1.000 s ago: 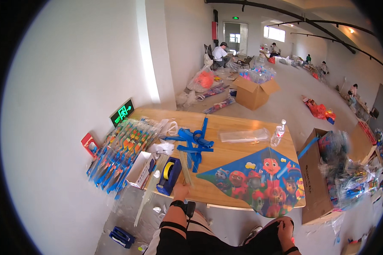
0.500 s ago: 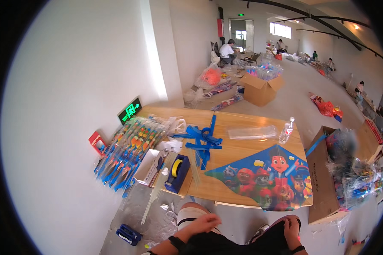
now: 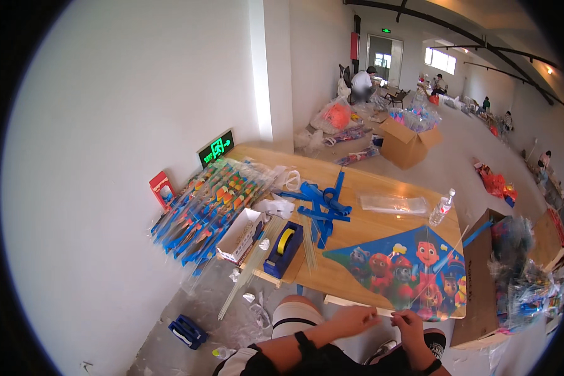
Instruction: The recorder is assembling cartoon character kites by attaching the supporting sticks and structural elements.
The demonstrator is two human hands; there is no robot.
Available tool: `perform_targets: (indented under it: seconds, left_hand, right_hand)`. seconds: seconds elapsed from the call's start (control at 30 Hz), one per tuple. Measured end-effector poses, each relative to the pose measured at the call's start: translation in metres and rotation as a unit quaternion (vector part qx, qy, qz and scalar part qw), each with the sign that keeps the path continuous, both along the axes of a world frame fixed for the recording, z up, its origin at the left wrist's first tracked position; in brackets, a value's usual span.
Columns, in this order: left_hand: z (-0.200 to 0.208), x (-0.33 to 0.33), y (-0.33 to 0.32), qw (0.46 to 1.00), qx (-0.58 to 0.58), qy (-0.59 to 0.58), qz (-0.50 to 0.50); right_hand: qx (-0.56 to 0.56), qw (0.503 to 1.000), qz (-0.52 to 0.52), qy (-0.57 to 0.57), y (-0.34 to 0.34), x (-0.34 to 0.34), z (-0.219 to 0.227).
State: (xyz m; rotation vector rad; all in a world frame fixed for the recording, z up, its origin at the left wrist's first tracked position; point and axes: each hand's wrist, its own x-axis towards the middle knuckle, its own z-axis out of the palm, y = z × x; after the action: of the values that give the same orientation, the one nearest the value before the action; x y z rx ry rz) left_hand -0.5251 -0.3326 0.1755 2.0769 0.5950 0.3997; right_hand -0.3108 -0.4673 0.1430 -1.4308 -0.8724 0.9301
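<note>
My left hand is just in front of the table's near edge, fingers pinched together; whatever they hold, if anything, is too small to make out. Close by on its right, my right hand is closed, its fingertips turned toward the left hand. A thin pale rod slants over the kite and lines up with my right hand, which appears to grip its lower end. Beyond both hands, the blue kite sheet with cartoon figures lies spread at the table's near right.
On the wooden table are blue strips, a tape dispenser, thin sticks, a white box, packed kites, clear sleeves and a bottle. A carton stands right; another dispenser lies on the floor.
Both hands have risen from my lap toward the table edge and come close together. A thin rod now shows over the kite. The whole view has shifted, with the table appearing farther right.
</note>
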Motion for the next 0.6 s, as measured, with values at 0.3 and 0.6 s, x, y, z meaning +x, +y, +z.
perform_targets:
  seconds: [0.3,0.6]
  left_hand:
    - [0.008,-0.211,0.271,0.766,0.238,-0.139,0.581]
    - [-0.092,-0.277,0.362,0.887,0.337,0.158,0.272]
  right_hand:
    - [-0.128,0.976,-0.113,-0.136,-0.149,0.071,-0.04]
    - [-0.166,0.945,-0.273,-0.07,-0.185,0.041,-0.056]
